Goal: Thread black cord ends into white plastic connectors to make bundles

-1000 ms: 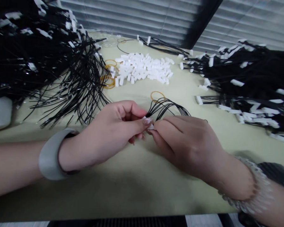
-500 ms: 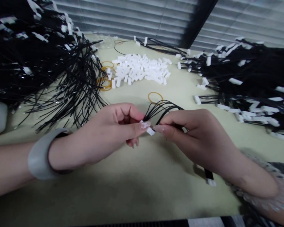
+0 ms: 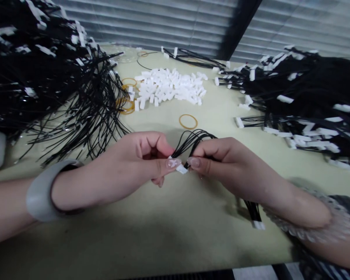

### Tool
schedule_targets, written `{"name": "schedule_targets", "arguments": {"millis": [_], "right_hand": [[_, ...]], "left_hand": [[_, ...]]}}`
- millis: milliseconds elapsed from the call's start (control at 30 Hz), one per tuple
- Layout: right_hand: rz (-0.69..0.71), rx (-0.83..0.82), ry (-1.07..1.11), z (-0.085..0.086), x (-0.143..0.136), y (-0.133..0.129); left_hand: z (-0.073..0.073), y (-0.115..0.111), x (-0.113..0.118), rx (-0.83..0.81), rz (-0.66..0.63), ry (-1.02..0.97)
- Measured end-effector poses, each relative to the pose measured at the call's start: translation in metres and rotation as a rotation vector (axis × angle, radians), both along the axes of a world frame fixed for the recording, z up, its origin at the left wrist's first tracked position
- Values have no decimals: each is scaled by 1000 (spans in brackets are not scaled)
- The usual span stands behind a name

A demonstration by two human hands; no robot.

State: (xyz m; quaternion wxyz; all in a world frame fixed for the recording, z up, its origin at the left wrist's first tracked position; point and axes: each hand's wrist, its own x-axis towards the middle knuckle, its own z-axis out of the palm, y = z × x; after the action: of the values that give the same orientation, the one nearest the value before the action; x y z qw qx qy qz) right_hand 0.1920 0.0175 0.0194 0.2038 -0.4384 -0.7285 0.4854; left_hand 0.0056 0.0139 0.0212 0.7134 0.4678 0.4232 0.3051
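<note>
Between thumb and fingers, my left hand point(image 3: 134, 165) pinches a small white connector housing point(image 3: 181, 168) over the middle of the table. Thin black wires point(image 3: 192, 139) arch from that connector over to my right hand point(image 3: 230, 169). My right hand is closed around the wire bundle, its thumb tip close to the connector's right end. Below my right palm the bundle comes out again and ends in another white connector point(image 3: 258, 225) near the table surface. My fingers hide where the wires enter the held connector.
A heap of loose white connectors point(image 3: 170, 87) lies beyond my hands, with a rubber band point(image 3: 188, 121) nearer. Black wires point(image 3: 96, 101) with bare ends pile up at left. Finished-looking wire bundles with white connectors point(image 3: 306, 93) are stacked at right. Blinds point(image 3: 163, 23) stand behind the table point(image 3: 151, 233).
My right thumb has drawn slightly back from the connector, opening a small gap to my left thumb. Both hands sit a little lower and further left in view.
</note>
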Motion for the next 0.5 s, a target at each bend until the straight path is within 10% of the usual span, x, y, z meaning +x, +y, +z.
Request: {"name": "schedule_targets", "arguments": {"millis": [300,500], "right_hand": [[40,-8,48,-1,2,4],[-138,574,-137,25,23,-1]], "left_hand": [[-4,1,-3,47,-30,32],[-10,-1,-4,-51,88,-80]]}}
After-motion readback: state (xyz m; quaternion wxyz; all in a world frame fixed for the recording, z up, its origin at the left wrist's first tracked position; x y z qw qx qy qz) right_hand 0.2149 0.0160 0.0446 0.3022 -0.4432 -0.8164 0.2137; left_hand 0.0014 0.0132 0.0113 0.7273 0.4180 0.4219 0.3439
